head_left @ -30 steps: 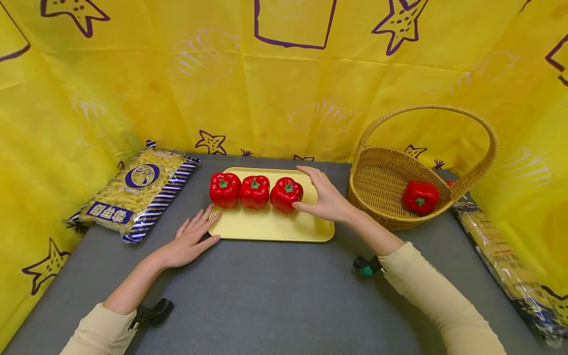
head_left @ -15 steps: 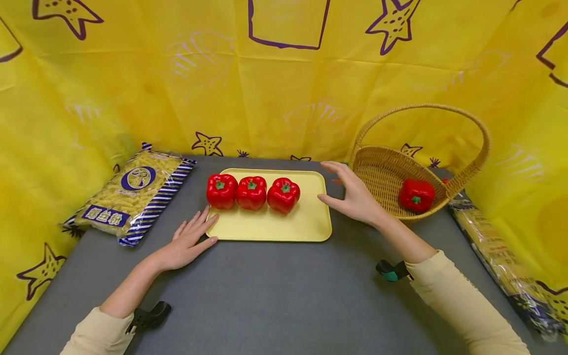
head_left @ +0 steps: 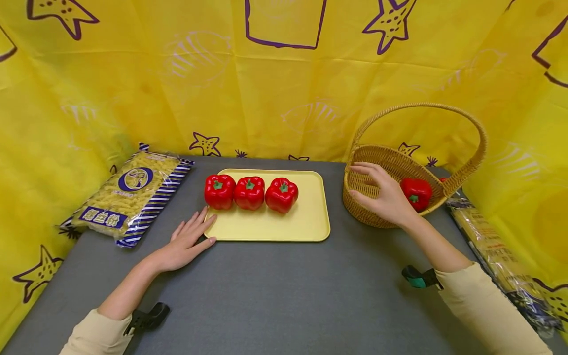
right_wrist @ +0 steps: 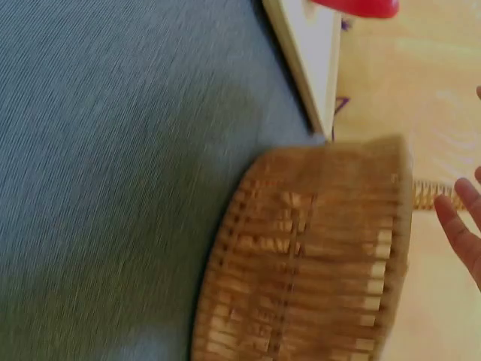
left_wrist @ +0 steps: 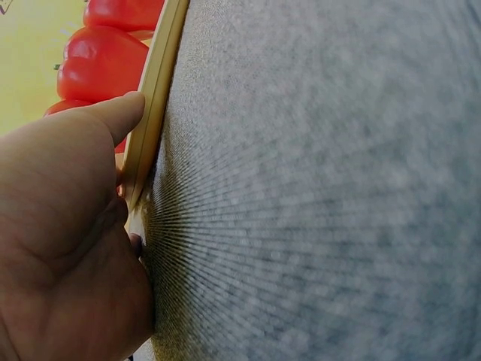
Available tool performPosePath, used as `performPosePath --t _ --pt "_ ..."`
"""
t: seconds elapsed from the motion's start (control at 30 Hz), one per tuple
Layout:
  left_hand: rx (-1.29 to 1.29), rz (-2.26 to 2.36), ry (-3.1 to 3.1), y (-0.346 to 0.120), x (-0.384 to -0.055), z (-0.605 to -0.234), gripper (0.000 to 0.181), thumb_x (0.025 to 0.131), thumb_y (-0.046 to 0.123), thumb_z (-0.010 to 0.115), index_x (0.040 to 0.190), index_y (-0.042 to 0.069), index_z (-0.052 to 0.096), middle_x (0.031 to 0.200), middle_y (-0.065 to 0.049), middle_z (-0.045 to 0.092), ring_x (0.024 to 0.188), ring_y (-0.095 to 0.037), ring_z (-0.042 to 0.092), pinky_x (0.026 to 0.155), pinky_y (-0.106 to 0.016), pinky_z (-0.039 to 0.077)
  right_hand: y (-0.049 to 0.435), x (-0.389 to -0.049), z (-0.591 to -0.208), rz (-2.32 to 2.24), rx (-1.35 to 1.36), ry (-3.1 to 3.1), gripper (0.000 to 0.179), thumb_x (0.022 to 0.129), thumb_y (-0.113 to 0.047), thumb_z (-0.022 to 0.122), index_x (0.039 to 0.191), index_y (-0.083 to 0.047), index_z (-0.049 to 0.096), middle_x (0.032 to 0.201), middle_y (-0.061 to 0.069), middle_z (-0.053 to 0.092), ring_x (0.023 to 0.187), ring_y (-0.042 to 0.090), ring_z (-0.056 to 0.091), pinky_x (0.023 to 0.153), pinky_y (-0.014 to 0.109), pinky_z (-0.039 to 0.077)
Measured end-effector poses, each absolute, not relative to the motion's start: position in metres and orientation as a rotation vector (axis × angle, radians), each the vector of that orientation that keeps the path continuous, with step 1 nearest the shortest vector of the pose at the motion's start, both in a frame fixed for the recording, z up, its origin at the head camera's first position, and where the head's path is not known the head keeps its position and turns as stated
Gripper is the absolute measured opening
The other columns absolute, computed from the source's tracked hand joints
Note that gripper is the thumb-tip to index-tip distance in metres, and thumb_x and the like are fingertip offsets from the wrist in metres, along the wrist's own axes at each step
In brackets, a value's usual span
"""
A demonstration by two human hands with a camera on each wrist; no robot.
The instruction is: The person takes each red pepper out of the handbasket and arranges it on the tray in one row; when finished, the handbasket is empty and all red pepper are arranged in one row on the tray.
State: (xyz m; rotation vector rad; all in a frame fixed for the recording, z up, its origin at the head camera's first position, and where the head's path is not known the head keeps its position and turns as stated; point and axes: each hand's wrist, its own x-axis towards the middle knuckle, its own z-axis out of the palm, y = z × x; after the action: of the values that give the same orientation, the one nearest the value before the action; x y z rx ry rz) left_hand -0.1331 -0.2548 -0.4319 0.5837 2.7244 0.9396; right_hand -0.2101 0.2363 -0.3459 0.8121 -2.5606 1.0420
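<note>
Three red bell peppers stand in a row on the yellow tray (head_left: 266, 227): a left one (head_left: 219, 192), a middle one (head_left: 249, 193) and a right one (head_left: 281, 195). My left hand (head_left: 184, 246) rests at the tray's left front corner, fingers straight, with the thumb against the rim in the left wrist view. Above the left part of the wicker basket (head_left: 364, 212) is my right hand (head_left: 385, 197), its fingers spread and nothing between them. Another red bell pepper (head_left: 417, 193) lies in the basket's right side, just beyond that hand.
A bag of spiral pasta (head_left: 133, 192) lies at the left. Along the right edge lies a long clear-wrapped package (head_left: 497, 256). A bit of something red (head_left: 443, 180) shows behind the basket's rim. Yellow printed cloth (head_left: 275, 98) hangs behind the grey table (head_left: 284, 296).
My right hand has left the right pepper on the tray and moved right, over the basket, holding nothing. The left hand keeps its place at the tray corner.
</note>
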Motion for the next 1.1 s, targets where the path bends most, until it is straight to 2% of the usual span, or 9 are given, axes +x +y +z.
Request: performPosePath --t 0.1,0.2,0.27,0.4,0.47,0.53,0.6,0.8,1.1 --pt "0.579 0.944 2.720 -0.255 -0.133 -0.432 0.064 0.102 0.037 0.049 0.155 0.011 0.025 0.162 -0.017 0.003 0.146 -0.044 -0.002 0.107 -0.068 -0.003 0.248 -0.208 -0.346 1.000 0.772 -2.565 0.055 0.084 -0.012 0.077 0.135 -0.007 0.056 0.139 0.007 0.051 0.123 0.022 0.050 0.092 0.034 0.049" --pt "0.577 0.943 2.720 -0.254 -0.132 -0.432 0.064 0.102 0.037 0.049 0.155 0.011 0.025 0.162 -0.017 0.003 0.146 -0.044 -0.002 0.107 -0.068 -0.003 0.259 -0.206 -0.345 0.948 0.737 -2.558 0.053 0.084 -0.009 0.076 0.133 -0.007 0.057 0.136 0.006 0.052 0.122 0.022 0.051 0.090 0.016 0.043" --pt "0.574 0.944 2.719 -0.255 -0.132 -0.432 0.064 0.102 0.037 0.048 0.156 0.012 0.025 0.162 -0.017 0.003 0.146 -0.044 -0.002 0.107 -0.068 -0.003 0.267 -0.205 -0.345 0.899 0.706 -2.559 0.050 0.084 -0.008 0.076 0.131 -0.006 0.059 0.134 0.008 0.054 0.119 0.024 0.053 0.087 0.011 0.040" --pt "0.577 0.951 2.717 -0.255 -0.131 -0.431 0.064 0.103 0.037 0.048 0.156 0.011 0.024 0.162 -0.018 0.002 0.146 -0.044 -0.002 0.107 -0.068 -0.004 0.279 -0.202 -0.343 0.803 0.637 -2.595 0.045 0.085 -0.010 0.074 0.128 -0.006 0.061 0.131 0.012 0.055 0.114 0.031 0.054 0.087 0.036 0.044" --pt "0.579 0.953 2.715 -0.255 -0.131 -0.431 0.064 0.103 0.037 0.048 0.155 0.011 0.024 0.162 -0.018 0.002 0.145 -0.045 -0.002 0.107 -0.068 -0.004 0.284 -0.200 -0.341 0.780 0.604 -2.619 0.043 0.085 -0.010 0.074 0.127 -0.005 0.062 0.131 0.014 0.055 0.115 0.035 0.053 0.088 0.049 0.042" --pt "0.577 0.954 2.715 -0.254 -0.131 -0.430 0.063 0.103 0.037 0.048 0.155 0.011 0.025 0.162 -0.018 0.003 0.146 -0.044 -0.002 0.107 -0.068 -0.004 0.288 -0.199 -0.341 0.769 0.583 -2.631 0.043 0.085 -0.010 0.074 0.125 -0.004 0.062 0.130 0.017 0.054 0.116 0.038 0.051 0.088 0.056 0.039" --pt "0.579 0.952 2.717 -0.254 -0.131 -0.430 0.063 0.103 0.037 0.048 0.155 0.010 0.025 0.162 -0.018 0.003 0.146 -0.044 -0.002 0.107 -0.068 -0.003 0.293 -0.197 -0.340 0.751 0.567 -2.637 0.042 0.083 -0.009 0.074 0.124 -0.003 0.063 0.130 0.018 0.054 0.118 0.040 0.050 0.090 0.059 0.038" --pt "0.587 0.961 2.722 -0.253 -0.130 -0.429 0.063 0.102 0.035 0.049 0.155 0.010 0.026 0.162 -0.020 0.004 0.145 -0.046 -0.001 0.107 -0.069 -0.003 0.306 -0.196 -0.342 0.631 0.514 -2.670 0.040 0.082 -0.008 0.073 0.120 0.000 0.063 0.126 0.021 0.054 0.112 0.041 0.051 0.079 0.054 0.042" --pt "0.581 0.950 2.720 -0.254 -0.130 -0.426 0.063 0.102 0.035 0.049 0.155 0.010 0.026 0.162 -0.019 0.004 0.145 -0.045 0.000 0.107 -0.068 -0.002 0.325 -0.199 -0.346 0.505 0.402 -2.818 0.042 0.082 -0.010 0.075 0.119 0.004 0.061 0.126 0.028 0.049 0.112 0.049 0.046 0.082 0.063 0.041"
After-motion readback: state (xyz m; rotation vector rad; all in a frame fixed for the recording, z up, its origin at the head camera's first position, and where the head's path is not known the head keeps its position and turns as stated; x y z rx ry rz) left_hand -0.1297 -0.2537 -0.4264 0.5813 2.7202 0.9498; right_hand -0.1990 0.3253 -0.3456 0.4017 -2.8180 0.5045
